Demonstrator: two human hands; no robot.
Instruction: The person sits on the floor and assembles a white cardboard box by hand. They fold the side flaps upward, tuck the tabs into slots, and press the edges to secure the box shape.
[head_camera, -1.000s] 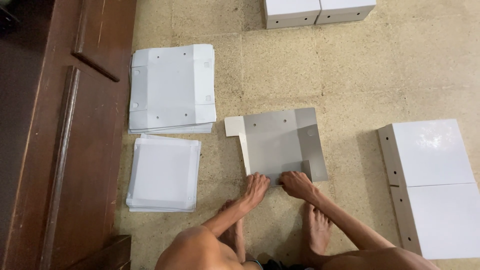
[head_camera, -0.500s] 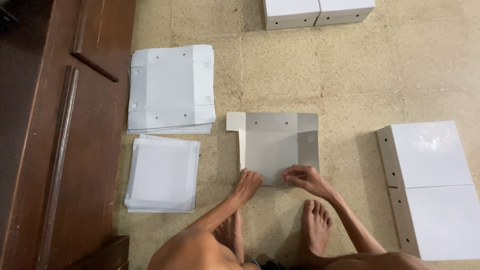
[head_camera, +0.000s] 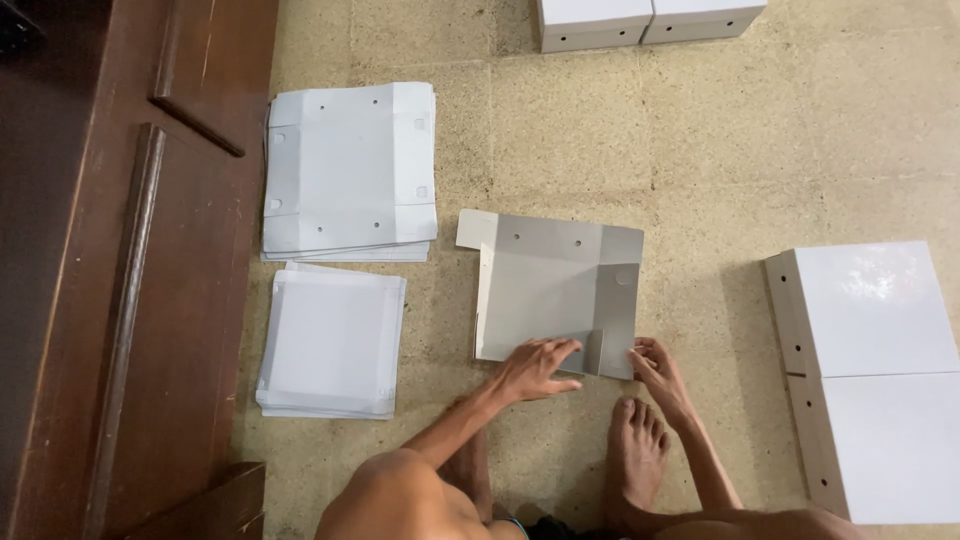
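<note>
Grey cardboard blank (head_camera: 545, 290) flat on the speckled floor (head_camera: 720, 150), side flaps partly folded over. Left hand (head_camera: 535, 367) spread flat on its near edge, fingers extended, pressing rather than gripping. Right hand (head_camera: 655, 365) at the near right corner, fingers curled, seemingly pinching the flap edge, though hard to tell. Bare foot (head_camera: 635, 440) just below. Left: two stacks of white blanks (head_camera: 345, 170), wooden door (head_camera: 120, 250). Right: assembled white boxes (head_camera: 880, 370).

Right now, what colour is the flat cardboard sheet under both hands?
Grey, plain and unpatterned, with a few small punched holes. The cardboard sheet shows best in the head view.
</note>
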